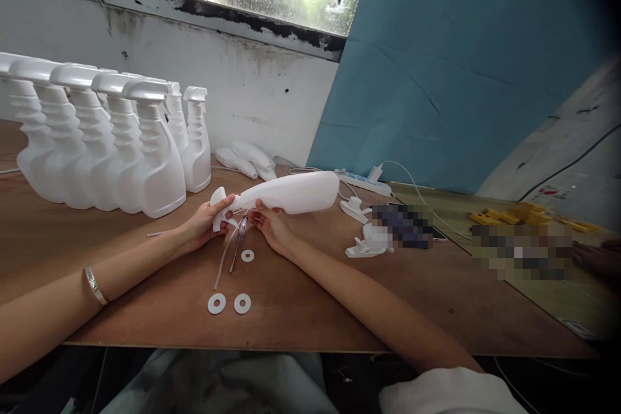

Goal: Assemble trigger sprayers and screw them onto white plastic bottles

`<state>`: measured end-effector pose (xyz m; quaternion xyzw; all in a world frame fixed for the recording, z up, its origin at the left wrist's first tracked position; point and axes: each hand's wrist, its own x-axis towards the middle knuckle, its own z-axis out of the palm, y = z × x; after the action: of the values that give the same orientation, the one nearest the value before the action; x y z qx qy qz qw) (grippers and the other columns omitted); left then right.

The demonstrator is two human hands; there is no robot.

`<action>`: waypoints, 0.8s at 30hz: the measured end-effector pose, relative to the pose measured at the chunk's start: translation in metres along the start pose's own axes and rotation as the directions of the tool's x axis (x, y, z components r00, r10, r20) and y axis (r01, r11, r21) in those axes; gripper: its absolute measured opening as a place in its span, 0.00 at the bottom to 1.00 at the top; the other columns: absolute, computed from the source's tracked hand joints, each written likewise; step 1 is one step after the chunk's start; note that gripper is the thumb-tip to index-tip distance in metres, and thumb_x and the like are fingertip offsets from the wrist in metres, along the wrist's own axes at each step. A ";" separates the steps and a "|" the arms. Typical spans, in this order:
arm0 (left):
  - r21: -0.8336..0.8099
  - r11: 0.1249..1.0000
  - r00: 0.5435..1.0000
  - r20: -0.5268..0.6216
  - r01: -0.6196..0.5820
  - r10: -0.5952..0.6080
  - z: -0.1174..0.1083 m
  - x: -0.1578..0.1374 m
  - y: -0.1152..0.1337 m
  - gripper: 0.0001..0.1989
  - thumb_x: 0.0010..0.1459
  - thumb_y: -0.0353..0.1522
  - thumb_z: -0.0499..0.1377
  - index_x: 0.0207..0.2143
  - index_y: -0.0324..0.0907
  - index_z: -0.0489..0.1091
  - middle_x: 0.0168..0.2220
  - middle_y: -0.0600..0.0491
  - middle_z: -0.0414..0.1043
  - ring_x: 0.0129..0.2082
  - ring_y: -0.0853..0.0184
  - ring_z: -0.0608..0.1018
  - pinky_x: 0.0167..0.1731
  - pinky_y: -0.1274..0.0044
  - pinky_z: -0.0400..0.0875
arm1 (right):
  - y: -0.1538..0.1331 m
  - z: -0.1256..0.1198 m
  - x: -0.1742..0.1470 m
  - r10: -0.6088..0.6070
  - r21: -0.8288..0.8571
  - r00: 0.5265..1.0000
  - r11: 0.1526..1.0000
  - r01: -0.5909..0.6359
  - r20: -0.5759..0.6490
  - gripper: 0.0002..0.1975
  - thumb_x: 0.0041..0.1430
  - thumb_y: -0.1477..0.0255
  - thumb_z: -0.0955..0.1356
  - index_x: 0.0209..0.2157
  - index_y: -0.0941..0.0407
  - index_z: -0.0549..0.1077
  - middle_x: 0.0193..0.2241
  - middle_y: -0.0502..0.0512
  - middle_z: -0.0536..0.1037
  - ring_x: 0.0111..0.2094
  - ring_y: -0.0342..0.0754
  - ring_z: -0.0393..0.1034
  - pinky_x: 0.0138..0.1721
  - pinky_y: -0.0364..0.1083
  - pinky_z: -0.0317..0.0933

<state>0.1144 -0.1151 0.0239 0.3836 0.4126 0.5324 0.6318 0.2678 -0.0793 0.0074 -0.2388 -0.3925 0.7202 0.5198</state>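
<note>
A white spray bottle (301, 193) lies on its side above the table, its neck pointing left. My left hand (206, 223) is closed around a white trigger sprayer head (219, 197) at that neck; whether the two are joined I cannot tell. My right hand (272, 226) grips the bottle near the neck from below. Under my hands lies a screwdriver (237, 242) with a clear handle, beside a thin clear tube (222, 262). Nearer the front edge are white ring washers, one by the screwdriver (247, 255) and two further forward (217, 303).
White spray bottles (160, 162) stand in rows at the left. Loose bottles (252, 158) lie by the wall. To the right are sprayer heads (371, 241), a power strip (363, 182) with cables and blurred items. Another person's hand (594, 259) shows at the far right.
</note>
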 end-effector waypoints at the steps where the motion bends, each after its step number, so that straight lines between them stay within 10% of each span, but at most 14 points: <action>1: 0.011 1.000 1.000 0.001 -0.002 0.002 0.000 0.000 0.000 0.15 0.45 0.38 0.64 0.31 0.37 0.67 0.19 0.59 0.58 0.14 0.78 0.60 0.14 0.85 0.57 | 0.000 0.000 0.000 0.001 0.000 1.000 1.000 -0.001 -0.001 0.15 0.34 0.67 0.76 0.23 0.60 0.71 0.19 0.48 0.72 0.24 0.40 0.66 0.30 0.42 0.59; 17: 0.087 0.995 0.998 -0.023 -0.053 0.055 -0.001 0.000 -0.002 0.20 0.36 0.31 0.69 0.34 0.36 0.68 0.21 0.59 0.60 0.16 0.79 0.62 0.14 0.85 0.57 | 0.000 0.000 0.001 0.003 -0.006 1.000 1.000 -0.003 -0.005 0.16 0.33 0.67 0.76 0.23 0.60 0.71 0.19 0.48 0.73 0.23 0.39 0.65 0.30 0.42 0.59; 24: 0.021 1.000 0.999 -0.039 -0.013 0.014 -0.001 0.001 -0.001 0.19 0.45 0.44 0.63 0.30 0.38 0.66 0.18 0.60 0.57 0.13 0.79 0.58 0.12 0.84 0.55 | -0.001 0.002 -0.001 0.000 -0.023 1.000 1.000 0.001 0.010 0.15 0.34 0.67 0.76 0.24 0.60 0.71 0.19 0.48 0.72 0.23 0.40 0.65 0.29 0.42 0.58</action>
<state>0.1141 -0.1138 0.0226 0.3825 0.4277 0.5398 0.6160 0.2673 -0.0808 0.0088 -0.2411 -0.4036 0.7166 0.5152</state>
